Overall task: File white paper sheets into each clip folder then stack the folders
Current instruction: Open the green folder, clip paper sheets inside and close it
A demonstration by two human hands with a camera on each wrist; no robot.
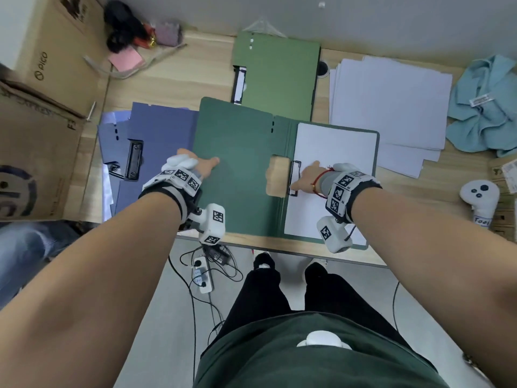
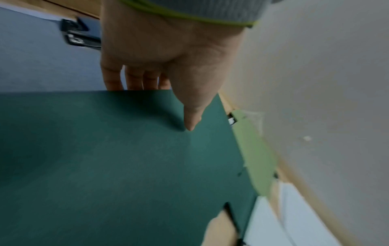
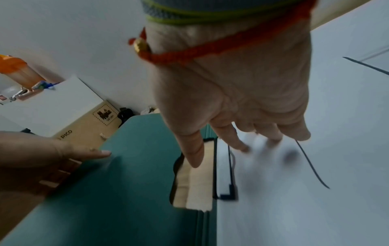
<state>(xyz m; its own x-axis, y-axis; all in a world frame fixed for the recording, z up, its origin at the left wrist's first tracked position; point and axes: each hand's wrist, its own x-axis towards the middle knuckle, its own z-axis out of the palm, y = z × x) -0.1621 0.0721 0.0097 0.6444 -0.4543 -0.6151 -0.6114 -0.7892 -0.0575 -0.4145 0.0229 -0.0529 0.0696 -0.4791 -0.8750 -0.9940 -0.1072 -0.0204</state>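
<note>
A dark green clip folder (image 1: 237,152) lies open at the table's front edge. A white sheet (image 1: 338,163) rests on its right half, beside the black clip (image 1: 294,177). My left hand (image 1: 200,165) pinches the left cover's outer edge (image 2: 126,158), thumb on top and fingers underneath. My right hand (image 1: 306,175) lies flat on the sheet (image 3: 294,183) next to the clip (image 3: 230,174), fingers spread and straight. An open blue folder (image 1: 159,135) lies to the left. A light green folder (image 1: 279,77) lies closed behind.
A loose stack of white paper (image 1: 391,102) sits at the right, with a light blue cloth (image 1: 486,107) beyond it. Cardboard boxes (image 1: 36,152) stand along the left. A white controller (image 1: 479,197) lies near the right edge. Cables and a power strip (image 1: 202,275) are on the floor.
</note>
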